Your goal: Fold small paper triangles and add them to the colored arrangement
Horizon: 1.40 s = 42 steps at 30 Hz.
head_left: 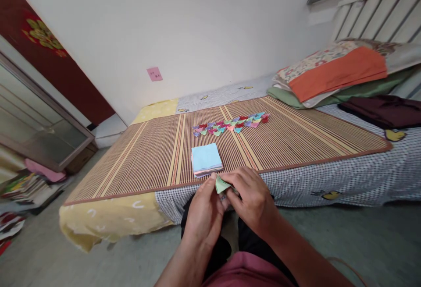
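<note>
Both my hands meet in front of my knees at the bed's near edge, pinching a small folded green paper [221, 185]. My left hand [204, 211] grips its left side with closed fingers. My right hand [252, 198] grips its right side, fingers curled. Just beyond them a stack of square papers [206, 159], light blue on top, lies on the striped bamboo mat [148, 155]. Farther back, a row of several small folded paper pieces [230, 123] in mixed colours lies across the mat.
The mat covers a low bed with a checked sheet [345, 182] and yellow cloth [105, 221]. Folded pillows and blankets [338, 74] pile at the back right. A pink note [154, 74] sticks on the wall. A mirrored cabinet [39, 125] and books [23, 186] sit at left.
</note>
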### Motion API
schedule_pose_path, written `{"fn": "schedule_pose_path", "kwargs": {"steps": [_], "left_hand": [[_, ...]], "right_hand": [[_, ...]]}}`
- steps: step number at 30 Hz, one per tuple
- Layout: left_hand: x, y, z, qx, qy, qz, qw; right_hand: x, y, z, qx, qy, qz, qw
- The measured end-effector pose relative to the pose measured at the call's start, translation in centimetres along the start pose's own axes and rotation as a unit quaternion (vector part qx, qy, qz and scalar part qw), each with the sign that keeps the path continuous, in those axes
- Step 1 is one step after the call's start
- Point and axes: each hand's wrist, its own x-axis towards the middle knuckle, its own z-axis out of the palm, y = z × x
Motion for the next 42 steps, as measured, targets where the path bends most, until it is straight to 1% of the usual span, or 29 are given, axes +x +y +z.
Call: {"fn": "schedule_pose_path", "kwargs": {"steps": [3,8,13,18,20,23,27,32,37,39,42], "left_hand": [[0.0,0.0,0.0,0.000,0.016,-0.010,1.000],[0.2,0.1,-0.3,0.001,0.025,-0.033,0.999],[0.3,0.0,-0.4,-0.004,0.026,-0.045,0.999],[0.1,-0.2,-0.3,0.011,0.024,-0.051,0.998],[0.1,-0.2,-0.3,0.016,0.019,-0.046,0.999],[0.1,-0.2,-0.4,0.023,0.004,-0.045,0.999],[0.0,-0.1,-0.4,0.038,-0.015,-0.038,0.998],[-0.4,-0.1,-0.2,0.088,-0.052,-0.019,0.995],[-0.6,-0.4,0.0,0.118,-0.085,0.027,0.989],[-0.7,-0.5,0.1,0.123,-0.080,0.035,0.989],[-0.9,-0.6,0.1,0.123,-0.057,0.035,0.990]], "right_hand": [[0.0,0.0,0.0,-0.026,-0.025,0.005,0.999],[-0.3,0.0,0.2,-0.047,-0.030,-0.013,0.998],[-0.4,0.3,0.3,-0.067,-0.055,-0.002,0.996],[-0.4,0.4,0.5,-0.075,-0.028,-0.012,0.997],[-0.4,0.4,0.7,-0.060,-0.010,0.000,0.998],[-0.4,0.3,0.9,-0.020,0.030,0.038,0.999],[-0.1,0.2,1.1,0.049,0.074,0.087,0.992],[0.0,-0.1,0.7,0.151,0.064,0.119,0.979],[-0.1,-0.2,0.4,0.221,0.086,0.134,0.962],[0.0,-0.3,0.4,0.237,0.084,0.142,0.957],[0.1,-0.4,0.2,0.234,0.092,0.153,0.956]]}}
